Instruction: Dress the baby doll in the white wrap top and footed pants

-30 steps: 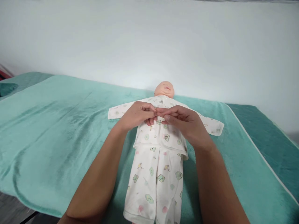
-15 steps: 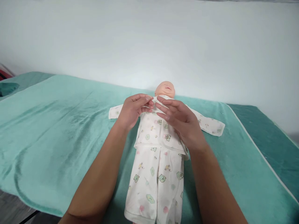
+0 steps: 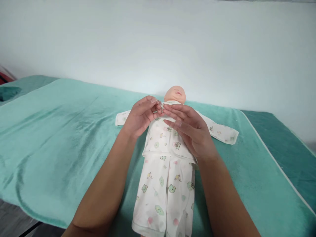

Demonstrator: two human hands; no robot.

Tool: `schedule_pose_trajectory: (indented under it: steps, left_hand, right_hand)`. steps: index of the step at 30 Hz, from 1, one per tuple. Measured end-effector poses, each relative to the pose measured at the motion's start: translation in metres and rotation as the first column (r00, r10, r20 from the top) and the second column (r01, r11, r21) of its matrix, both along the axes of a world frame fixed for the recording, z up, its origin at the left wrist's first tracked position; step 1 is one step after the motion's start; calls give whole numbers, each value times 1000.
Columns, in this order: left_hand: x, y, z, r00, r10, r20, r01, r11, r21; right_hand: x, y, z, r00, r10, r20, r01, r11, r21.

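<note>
A baby doll point(image 3: 174, 94) lies on its back with its head toward the wall. It wears a white printed long-sleeved top point(image 3: 160, 141) and matching trousers point(image 3: 150, 197). Both sleeves stretch out sideways. Over the upper chest, just below the doll's chin, my left hand point(image 3: 144, 115) is loosely curled, its fingers apart and nothing visible in them. Facing it from the right, my right hand point(image 3: 191, 126) has its fingers extended and its thumb apart. The fingertips of both hands nearly meet, covering part of the collar. Whether they touch the cloth I cannot tell.
A light green plush blanket point(image 3: 61, 148) with some wrinkles lies under the doll. Darker green cloth point(image 3: 283, 148) shows at the right. Behind rises a white wall point(image 3: 158, 42). A red object point(image 3: 5, 78) is partly visible at the far left edge.
The right fingers have moved closer to the left hand, and the right thumb has shifted. My left thumb has drawn slightly up and away from its fingertips. The doll lies as before.
</note>
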State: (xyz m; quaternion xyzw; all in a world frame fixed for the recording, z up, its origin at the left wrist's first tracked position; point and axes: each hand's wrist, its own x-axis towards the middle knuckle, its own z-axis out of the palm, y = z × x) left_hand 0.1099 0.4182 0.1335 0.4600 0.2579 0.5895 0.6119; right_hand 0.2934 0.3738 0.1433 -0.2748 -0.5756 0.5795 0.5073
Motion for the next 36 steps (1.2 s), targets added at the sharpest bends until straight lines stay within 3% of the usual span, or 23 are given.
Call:
schedule_pose_trajectory:
  steps: [16, 31, 36]
  left_hand:
    - [11, -4, 0, 999, -28, -31, 28, 1000, -11]
    - [15, -4, -5, 994, -97, -46, 99, 994, 49]
    - [17, -7, -6, 990, -71, -125, 81, 994, 73]
  right_hand:
    - [-14, -1, -10, 998, -47, 34, 44, 994, 97]
    - [-28, 2, -21, 949, -306, 78, 292, 944, 154]
    - [-30, 2, -23, 924, -367, 104, 345, 921, 179]
